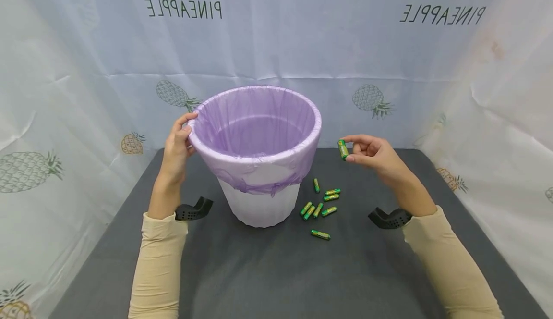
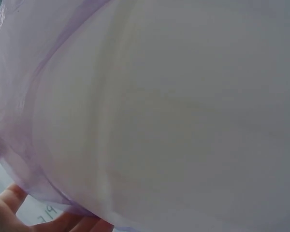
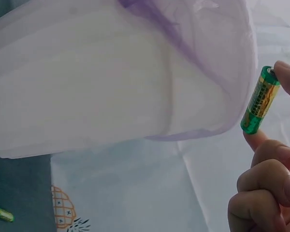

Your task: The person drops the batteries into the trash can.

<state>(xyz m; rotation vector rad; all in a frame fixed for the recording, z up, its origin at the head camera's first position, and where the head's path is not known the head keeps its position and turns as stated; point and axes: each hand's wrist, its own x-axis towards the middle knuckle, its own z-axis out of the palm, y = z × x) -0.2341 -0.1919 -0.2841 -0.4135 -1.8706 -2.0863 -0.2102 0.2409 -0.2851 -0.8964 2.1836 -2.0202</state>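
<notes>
A white trash bin (image 1: 259, 208) with a purple bag (image 1: 259, 136) lining it stands on the dark table. The bag folds over the rim and hangs down outside. At the bin's left side, my left hand (image 1: 176, 143) grips the bagged rim between thumb and fingers; its fingers (image 2: 9, 198) show at the lower left of the left wrist view. My right hand (image 1: 371, 153) pinches a green and gold battery (image 1: 343, 150) by its two ends, thumb and index finger apart. In the right wrist view this battery (image 3: 261, 100) is held beside the bin's rim, other fingers curled.
Several more green batteries (image 1: 318, 210) lie loose on the table (image 1: 259, 276) to the right of the bin's base. One battery (image 1: 320, 235) lies nearer the front. White curtains (image 1: 276, 30) with pineapple prints hang behind and along both sides.
</notes>
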